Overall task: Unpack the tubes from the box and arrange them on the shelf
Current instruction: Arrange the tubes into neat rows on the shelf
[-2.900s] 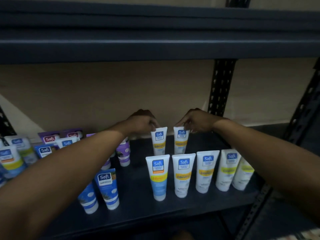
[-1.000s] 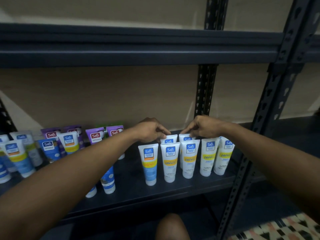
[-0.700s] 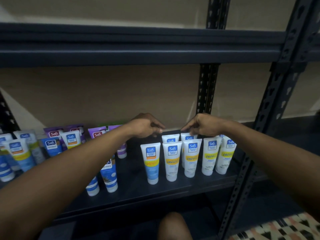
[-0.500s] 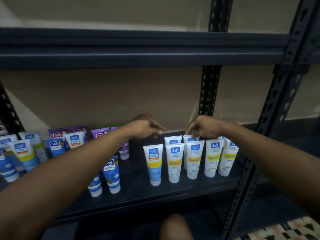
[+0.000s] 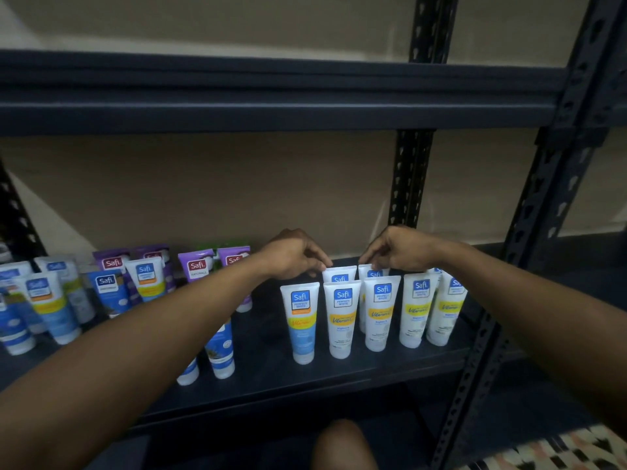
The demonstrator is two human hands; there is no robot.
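Right back tube is pinched at its crimp by right hand, left back tube met by left hand (grip unclear), likely to square both behind front row on shelf.

Front-row white tubes on the shelf read "Safi PERFECT WHITE" on a blue square, with "Vitamin" in script on a yellow band. A purple tube reads "Safi NATURALS". A dark blue tube reads "Safi". Smaller print is unreadable.
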